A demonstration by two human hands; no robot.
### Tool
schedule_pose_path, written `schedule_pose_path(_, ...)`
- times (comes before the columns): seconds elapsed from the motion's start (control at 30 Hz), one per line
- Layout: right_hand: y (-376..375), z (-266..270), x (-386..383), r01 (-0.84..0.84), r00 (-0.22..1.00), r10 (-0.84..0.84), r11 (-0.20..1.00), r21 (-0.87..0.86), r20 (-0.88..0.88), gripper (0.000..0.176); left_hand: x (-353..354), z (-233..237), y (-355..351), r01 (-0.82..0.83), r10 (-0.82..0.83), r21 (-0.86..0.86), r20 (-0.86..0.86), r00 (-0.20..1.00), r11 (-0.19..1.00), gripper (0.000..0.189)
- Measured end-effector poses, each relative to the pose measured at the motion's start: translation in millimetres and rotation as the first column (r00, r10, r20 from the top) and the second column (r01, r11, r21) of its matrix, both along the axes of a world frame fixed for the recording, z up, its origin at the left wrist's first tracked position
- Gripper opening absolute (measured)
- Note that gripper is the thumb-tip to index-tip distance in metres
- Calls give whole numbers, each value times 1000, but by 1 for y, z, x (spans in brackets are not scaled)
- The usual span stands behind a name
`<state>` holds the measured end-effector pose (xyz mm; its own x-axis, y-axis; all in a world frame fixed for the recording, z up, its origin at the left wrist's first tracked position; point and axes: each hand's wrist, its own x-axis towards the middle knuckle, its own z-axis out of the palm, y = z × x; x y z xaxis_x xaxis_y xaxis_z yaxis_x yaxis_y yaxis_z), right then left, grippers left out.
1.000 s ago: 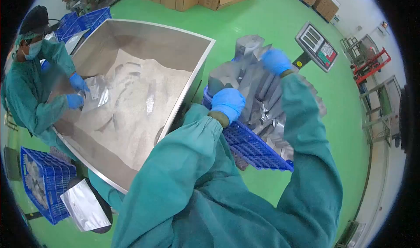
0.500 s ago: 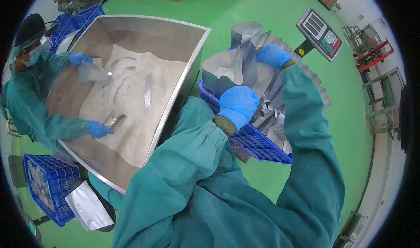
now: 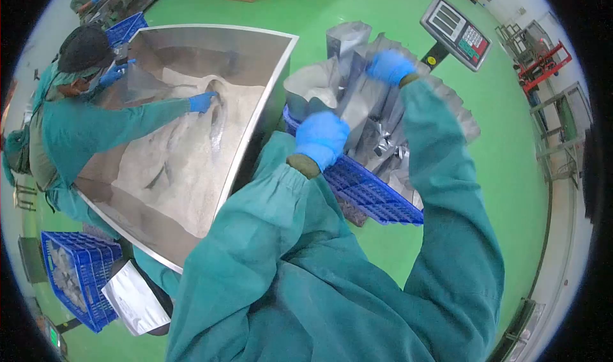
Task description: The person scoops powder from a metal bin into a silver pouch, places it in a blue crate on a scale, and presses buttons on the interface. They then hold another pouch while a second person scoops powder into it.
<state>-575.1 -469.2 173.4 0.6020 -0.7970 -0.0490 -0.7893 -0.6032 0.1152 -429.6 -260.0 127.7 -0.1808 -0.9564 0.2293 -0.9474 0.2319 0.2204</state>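
Observation:
Silver foil bags (image 3: 364, 103) stand packed upright in a blue plastic crate (image 3: 377, 189). One open bag (image 3: 313, 84) at the left of the crate shows pale powder inside. My left hand (image 3: 322, 138), in a blue glove, is closed in a fist at the near edge of the bags; its fingertips are hidden behind the knuckles. Higher up and to the right, my right hand (image 3: 391, 67) has its fingers curled at the top rim of a bag, blurred by motion.
A steel bin (image 3: 255, 138) of pale powder (image 3: 172, 177) stands at left, where a co-worker (image 3: 96, 119) reaches in with a bag and a scoop. A scale display (image 3: 456, 33) rises behind the bags. Another blue crate (image 3: 83, 272) and a silver bag (image 3: 137, 298) are at lower left.
The view has shifted slightly. Both my hands sit a little higher and further left, still at the bags. The co-worker has leaned over the bin and reached deeper into the powder.

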Motion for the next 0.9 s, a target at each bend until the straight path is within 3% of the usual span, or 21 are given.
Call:
schedule_pose_path(0.07,12,-39,5,75,992,-61,990,123,-111,41,-3,-48,-4,-60,117,262,-207,971,963,18)
schedule_pose_path(0.1,22,-33,5,70,992,-57,991,113,-110,41,-4,-44,2,-65,120,253,-208,971,965,18)
schedule_pose_path(0.17,32,-6,7,143,989,-139,984,105,-47,38,-4,-19,7,-199,287,303,-282,915,932,20)
schedule_pose_path(0.23,35,14,1,126,992,-125,983,132,-11,37,-2,-3,12,-187,288,304,-331,898,934,22)
schedule_pose_path(0.3,42,39,3,122,992,-124,985,124,12,36,-1,4,12,-44,95,164,-317,944,985,27)
schedule_pose_path(0.33,52,47,8,80,997,-82,985,151,7,34,-5,0,12,-40,90,158,-320,943,987,27)
schedule_pose_path(0.43,24,-28,3,75,996,-69,992,106,-57,34,-13,-19,13,-31,76,174,-260,963,984,30)
schedule_pose_path(0.47,18,-47,4,26,997,-16,992,125,-82,36,-13,-20,14,-77,151,241,-303,941,967,30)
schedule_pose_path(0.53,24,-29,10,38,998,-34,994,101,-47,36,-6,-17,12,-133,235,299,-338,912,945,30)
schedule_pose_path(0.6,42,1,18,88,996,-89,991,105,5,35,-4,-15,19,-97,134,148,-263,955,984,34)
schedule_pose_path(0.7,34,-9,15,122,993,-121,986,110,-13,35,-6,-11,16,-168,237,220,-341,909,961,37)
schedule_pose_path(0.77,25,-37,4,61,997,-64,996,64,41,42,-8,-25,9,-134,208,234,-332,920,963,39)
schedule_pose_path(0.83,35,-47,0,224,957,-235,971,81,168,44,-5,-29,9,-110,194,261,-322,927,959,41)
schedule_pose_path(0.87,46,-28,0,288,949,-297,953,92,105,48,2,-17,17,-143,238,276,-349,906,950,38)
schedule_pose_path(0.9,68,0,-1,327,890,-366,928,178,271,47,7,-4,28,-168,278,302,-371,886,938,35)
